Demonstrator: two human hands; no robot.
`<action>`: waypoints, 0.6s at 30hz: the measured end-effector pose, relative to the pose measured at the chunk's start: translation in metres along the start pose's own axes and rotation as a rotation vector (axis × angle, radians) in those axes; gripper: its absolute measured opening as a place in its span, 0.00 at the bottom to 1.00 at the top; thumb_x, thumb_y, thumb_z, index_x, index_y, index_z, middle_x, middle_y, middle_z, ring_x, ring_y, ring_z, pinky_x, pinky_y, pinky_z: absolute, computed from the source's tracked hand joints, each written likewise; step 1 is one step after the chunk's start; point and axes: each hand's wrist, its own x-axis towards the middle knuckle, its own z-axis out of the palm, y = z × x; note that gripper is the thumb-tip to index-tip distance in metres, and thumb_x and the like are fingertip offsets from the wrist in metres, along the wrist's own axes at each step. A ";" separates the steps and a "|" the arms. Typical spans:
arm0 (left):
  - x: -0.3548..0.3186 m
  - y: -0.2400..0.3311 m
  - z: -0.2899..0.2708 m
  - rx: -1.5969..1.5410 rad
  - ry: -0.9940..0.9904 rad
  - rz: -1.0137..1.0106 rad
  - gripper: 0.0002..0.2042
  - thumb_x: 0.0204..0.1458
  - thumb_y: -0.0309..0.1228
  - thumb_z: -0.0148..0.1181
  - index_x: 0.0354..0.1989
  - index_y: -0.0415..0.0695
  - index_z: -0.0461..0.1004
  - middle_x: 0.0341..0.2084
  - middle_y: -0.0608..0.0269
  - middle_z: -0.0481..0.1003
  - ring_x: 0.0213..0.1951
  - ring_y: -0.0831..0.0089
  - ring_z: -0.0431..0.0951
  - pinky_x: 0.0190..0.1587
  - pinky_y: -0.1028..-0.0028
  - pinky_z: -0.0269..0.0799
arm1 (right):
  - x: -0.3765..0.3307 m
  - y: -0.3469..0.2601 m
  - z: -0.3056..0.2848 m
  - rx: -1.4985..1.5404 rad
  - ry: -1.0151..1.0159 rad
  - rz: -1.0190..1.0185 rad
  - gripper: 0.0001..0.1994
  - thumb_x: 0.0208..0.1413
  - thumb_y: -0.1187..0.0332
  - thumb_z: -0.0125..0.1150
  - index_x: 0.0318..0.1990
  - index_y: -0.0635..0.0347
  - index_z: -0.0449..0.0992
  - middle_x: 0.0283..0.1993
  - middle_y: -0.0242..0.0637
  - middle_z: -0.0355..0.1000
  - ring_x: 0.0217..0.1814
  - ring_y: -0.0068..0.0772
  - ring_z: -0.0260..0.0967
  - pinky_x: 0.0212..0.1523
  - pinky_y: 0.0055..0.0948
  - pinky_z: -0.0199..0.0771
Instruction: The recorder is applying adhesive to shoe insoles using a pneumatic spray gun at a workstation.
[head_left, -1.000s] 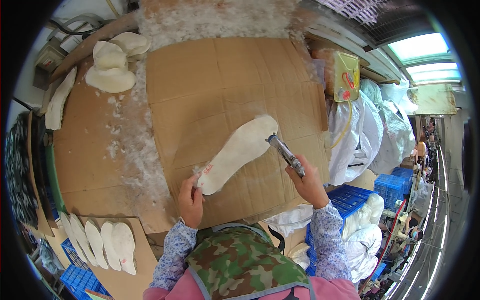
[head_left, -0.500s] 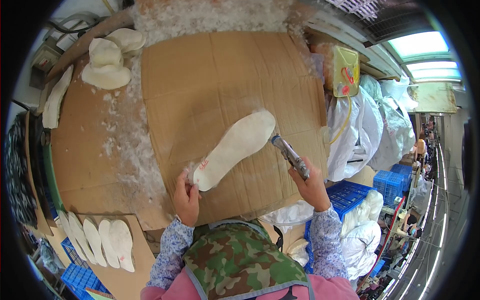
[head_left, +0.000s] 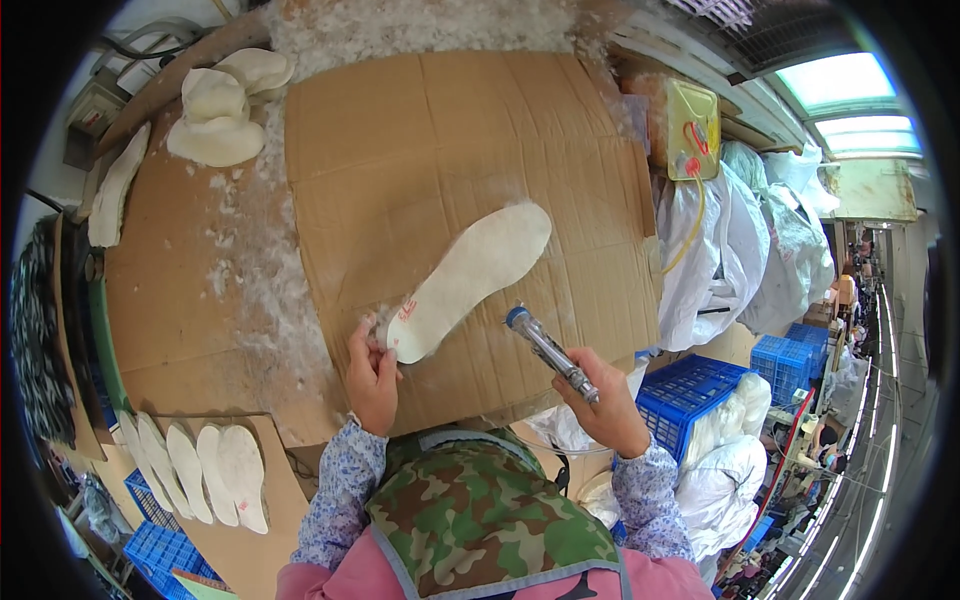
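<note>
A cream-white fleecy insole (head_left: 470, 275) lies slantwise above a sheet of brown cardboard (head_left: 440, 130), with red marks near its narrow end. My left hand (head_left: 374, 385) pinches that narrow end between thumb and fingers. Closed around a silver metal spray gun (head_left: 552, 357) is my right hand (head_left: 607, 403). The gun's blue-ringed tip points up and left, a short gap from the insole's right edge. My fingers hide part of its handle.
Several more insoles (head_left: 240, 475) lie fanned on a board at lower left. Fluffy pieces (head_left: 215, 140) are piled at upper left, with loose fluff around. A yellow can (head_left: 692, 130) with a hose stands at right, near white bags (head_left: 695, 280) and a blue crate (head_left: 690, 400).
The spray gun has moved left and nearer to me, from beside the insole's wide end to beside its middle. My left hand keeps its hold on the narrow end.
</note>
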 end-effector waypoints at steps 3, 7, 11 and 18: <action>-0.001 0.004 0.000 0.001 -0.011 0.006 0.25 0.58 0.19 0.49 0.66 0.42 0.57 0.34 0.65 0.67 0.28 0.83 0.68 0.28 0.81 0.68 | -0.003 0.001 0.000 -0.005 0.066 -0.054 0.11 0.57 0.72 0.61 0.46 0.64 0.71 0.28 0.41 0.71 0.28 0.35 0.70 0.31 0.30 0.68; -0.003 0.001 0.000 0.011 -0.014 0.024 0.25 0.58 0.18 0.49 0.65 0.41 0.58 0.34 0.65 0.67 0.28 0.83 0.68 0.27 0.82 0.68 | 0.002 0.011 -0.014 -0.043 0.107 -0.002 0.11 0.57 0.72 0.61 0.45 0.64 0.72 0.25 0.40 0.69 0.26 0.32 0.67 0.29 0.30 0.67; -0.005 0.005 0.003 -0.049 -0.024 -0.005 0.24 0.58 0.19 0.49 0.64 0.40 0.58 0.35 0.65 0.67 0.29 0.82 0.67 0.31 0.81 0.68 | 0.003 0.018 -0.026 -0.044 0.143 0.062 0.11 0.56 0.73 0.61 0.46 0.62 0.71 0.27 0.45 0.70 0.27 0.42 0.70 0.30 0.33 0.69; 0.002 -0.010 0.003 0.007 0.008 -0.006 0.16 0.56 0.21 0.52 0.54 0.36 0.67 0.37 0.64 0.72 0.39 0.77 0.71 0.46 0.76 0.69 | 0.005 0.008 -0.034 -0.030 0.202 0.017 0.11 0.56 0.74 0.61 0.46 0.63 0.71 0.27 0.42 0.70 0.26 0.36 0.68 0.30 0.31 0.68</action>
